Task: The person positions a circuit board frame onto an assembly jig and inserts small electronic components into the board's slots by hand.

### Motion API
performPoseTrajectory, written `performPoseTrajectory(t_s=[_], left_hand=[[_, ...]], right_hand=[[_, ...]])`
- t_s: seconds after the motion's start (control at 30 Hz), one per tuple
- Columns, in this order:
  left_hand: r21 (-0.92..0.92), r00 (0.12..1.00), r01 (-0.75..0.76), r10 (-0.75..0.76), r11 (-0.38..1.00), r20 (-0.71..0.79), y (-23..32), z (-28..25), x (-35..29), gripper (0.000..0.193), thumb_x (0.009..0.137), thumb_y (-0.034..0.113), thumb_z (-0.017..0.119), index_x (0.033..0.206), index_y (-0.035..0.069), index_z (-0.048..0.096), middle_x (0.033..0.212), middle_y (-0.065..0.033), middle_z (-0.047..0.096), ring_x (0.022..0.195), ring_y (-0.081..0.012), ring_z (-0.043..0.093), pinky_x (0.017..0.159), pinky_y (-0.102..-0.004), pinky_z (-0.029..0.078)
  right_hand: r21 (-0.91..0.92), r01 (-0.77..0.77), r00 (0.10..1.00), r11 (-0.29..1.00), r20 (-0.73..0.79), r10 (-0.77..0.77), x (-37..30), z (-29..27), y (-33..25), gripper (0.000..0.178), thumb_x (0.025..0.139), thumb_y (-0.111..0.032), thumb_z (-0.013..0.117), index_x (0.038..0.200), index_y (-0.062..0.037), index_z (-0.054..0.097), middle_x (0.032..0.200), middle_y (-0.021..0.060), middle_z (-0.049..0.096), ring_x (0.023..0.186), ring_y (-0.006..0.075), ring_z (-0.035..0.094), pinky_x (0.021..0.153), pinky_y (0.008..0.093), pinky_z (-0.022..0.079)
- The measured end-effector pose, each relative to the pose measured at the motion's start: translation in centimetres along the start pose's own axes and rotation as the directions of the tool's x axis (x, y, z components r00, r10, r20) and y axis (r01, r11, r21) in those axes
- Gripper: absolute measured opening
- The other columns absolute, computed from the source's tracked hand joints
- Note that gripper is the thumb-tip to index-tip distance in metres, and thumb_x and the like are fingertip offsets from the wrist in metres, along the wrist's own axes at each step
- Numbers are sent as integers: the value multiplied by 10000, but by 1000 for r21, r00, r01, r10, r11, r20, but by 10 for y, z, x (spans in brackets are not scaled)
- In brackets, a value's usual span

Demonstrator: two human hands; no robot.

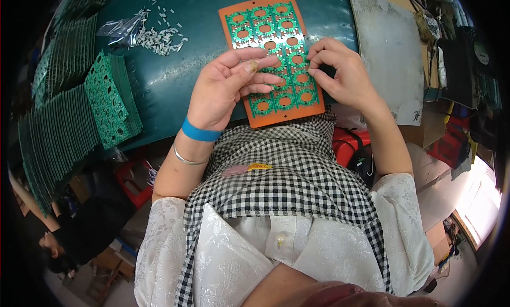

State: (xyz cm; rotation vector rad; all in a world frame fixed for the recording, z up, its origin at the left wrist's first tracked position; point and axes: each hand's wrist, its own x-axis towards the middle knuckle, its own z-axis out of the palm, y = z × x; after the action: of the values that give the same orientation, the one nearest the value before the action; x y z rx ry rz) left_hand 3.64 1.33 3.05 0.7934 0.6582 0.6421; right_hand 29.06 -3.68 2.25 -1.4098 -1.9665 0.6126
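A green circuit board panel [296, 57] with rows of oval openings lies in an orange holder plate [255, 119] at the table's near edge. Over the panel's left side is my left hand [231, 82], palm turned up. Its fingers are stretched out and apart, with the thumb bent in toward them; I make out nothing held. My right hand [340, 73] is at the panel's right edge, thumb and index finger closed in a pinch. Whatever sits between those fingertips is too small to make out. Part of the panel is hidden behind my left fingers.
Small white parts [162, 40] lie heaped beside a clear plastic bag [119, 31] on the green table [202, 20]. Stacked green panels [106, 102] line the left side. A grey metal sheet [390, 52] lies at right. Another person [95, 211] is at lower left.
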Motion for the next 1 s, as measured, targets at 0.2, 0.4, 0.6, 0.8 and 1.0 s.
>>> performPoseTrajectory(t_s=[0.2,0.4,0.6,0.8,1.0], left_hand=[[126,1000,-11,10,992,11,-2,-6,0,240,1009,116,521,1191,-33,564,1203,-213,646,979,-235,696,813,-298,581],[219,991,-130,133,967,2,-7,-5,-2,176,937,67,633,1074,-41,657,1036,-126,704,868,-179,696,751,-262,569],[213,990,-101,118,972,-71,-4,-1,-5,170,883,32,699,1039,-32,683,911,-70,700,803,-119,664,737,-233,551],[183,990,-112,125,977,-59,-5,-2,-5,166,869,7,707,1025,-37,673,905,-78,702,802,-117,671,724,-233,557],[184,990,-109,122,977,-64,-6,-3,-5,176,866,2,707,1033,-36,662,898,-80,702,787,-121,677,702,-233,561]], right_hand=[[-102,103,994,989,38,-99,7,-2,-6,71,779,-37,688,810,-12,629,938,80,610,900,279,607,763,370,506],[-121,154,986,981,83,-144,11,1,-5,84,788,11,678,830,7,605,952,91,614,911,271,630,769,369,519],[-142,223,971,964,118,-207,12,-1,-5,112,775,-13,686,868,5,627,945,101,594,932,297,600,788,385,511],[-99,166,984,981,83,-158,9,-1,-1,94,779,-13,684,842,-4,615,940,102,589,929,301,596,794,385,504],[-94,154,986,984,73,-148,9,0,-1,101,772,-7,687,846,-5,617,945,96,595,927,301,603,790,386,506]])
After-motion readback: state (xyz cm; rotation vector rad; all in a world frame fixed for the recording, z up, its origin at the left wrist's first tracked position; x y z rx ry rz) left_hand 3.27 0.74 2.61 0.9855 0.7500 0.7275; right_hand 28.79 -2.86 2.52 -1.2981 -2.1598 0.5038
